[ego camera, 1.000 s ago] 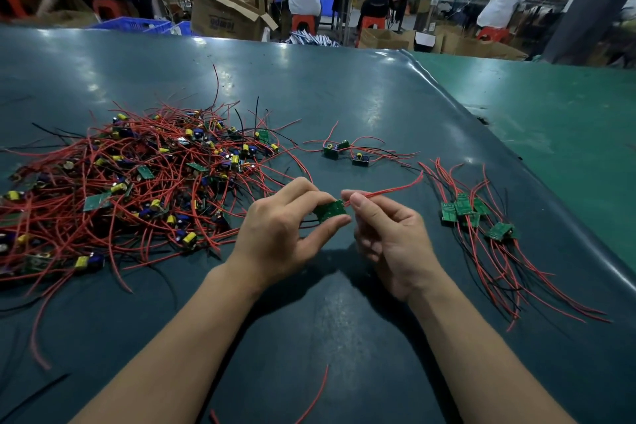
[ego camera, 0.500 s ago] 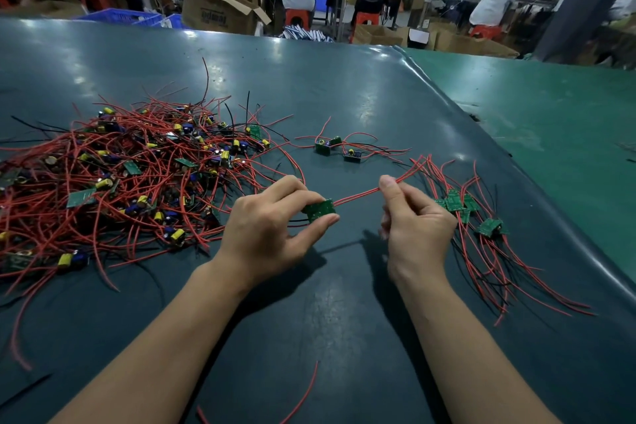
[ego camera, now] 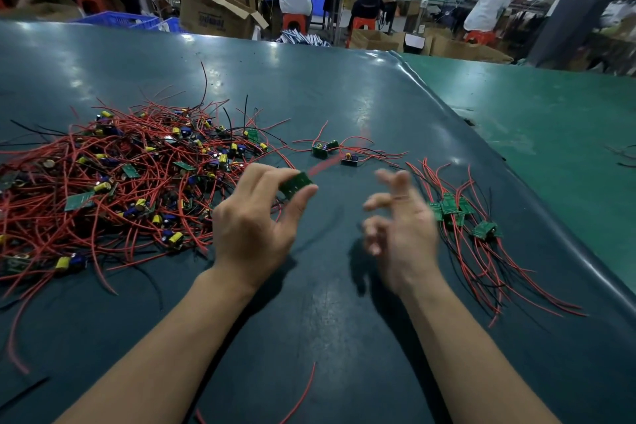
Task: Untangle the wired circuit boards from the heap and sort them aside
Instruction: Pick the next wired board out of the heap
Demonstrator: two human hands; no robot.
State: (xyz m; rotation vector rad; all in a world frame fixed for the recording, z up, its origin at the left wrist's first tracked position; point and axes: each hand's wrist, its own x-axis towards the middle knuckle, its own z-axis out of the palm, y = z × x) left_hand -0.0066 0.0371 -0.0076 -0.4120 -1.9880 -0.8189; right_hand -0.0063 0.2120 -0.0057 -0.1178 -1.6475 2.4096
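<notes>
my counter (ego camera: 344, 337) is a dark teal sheet, glossy under the lights. on its left lies the heap (ego camera: 130, 182) of red-wired boards with yellow and blue parts. two small boards (ego camera: 335, 152) sit apart toward the middle. on the right rests the sorted bunch (ego camera: 461, 217), wires trailing toward me. a loose red wire (ego camera: 303, 396) lies near my edge.

Your two forearms come up from the bottom edge bare, with no sleeve showing on either one as far as the frame reaches. Your left hand (ego camera: 253, 231) wears no glove, ring or watch. Your right hand (ego camera: 401, 234) is ungloved too, though it is smeared with blur, so small details on its fingers cannot be told.
</notes>
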